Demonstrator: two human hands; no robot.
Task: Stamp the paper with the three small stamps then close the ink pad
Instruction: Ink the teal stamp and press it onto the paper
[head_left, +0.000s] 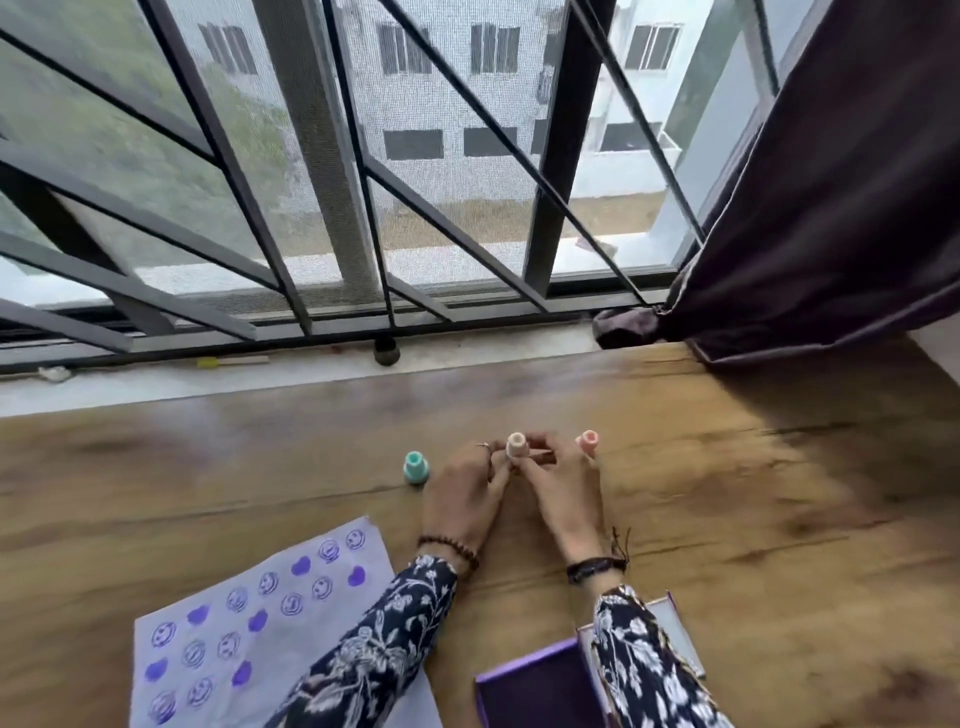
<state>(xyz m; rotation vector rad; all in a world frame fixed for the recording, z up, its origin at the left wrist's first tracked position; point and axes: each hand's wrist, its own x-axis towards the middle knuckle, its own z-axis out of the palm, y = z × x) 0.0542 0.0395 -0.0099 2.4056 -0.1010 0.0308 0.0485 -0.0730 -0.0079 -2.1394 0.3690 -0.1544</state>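
Cream stamp (517, 446) in both hands' grip (460, 496) (563, 491), apparently; teal stamp (416, 466) and pink stamp (588, 441) flank.

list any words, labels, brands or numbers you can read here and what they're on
None: no words, numbers or brand marks show.
Paper: only purple stamped smiley faces and hearts, no letters.
Teal stamp, cream stamp and pink stamp: no readable label.
Ink pad: plain purple, open, partly hidden by the sleeve; no text seen.
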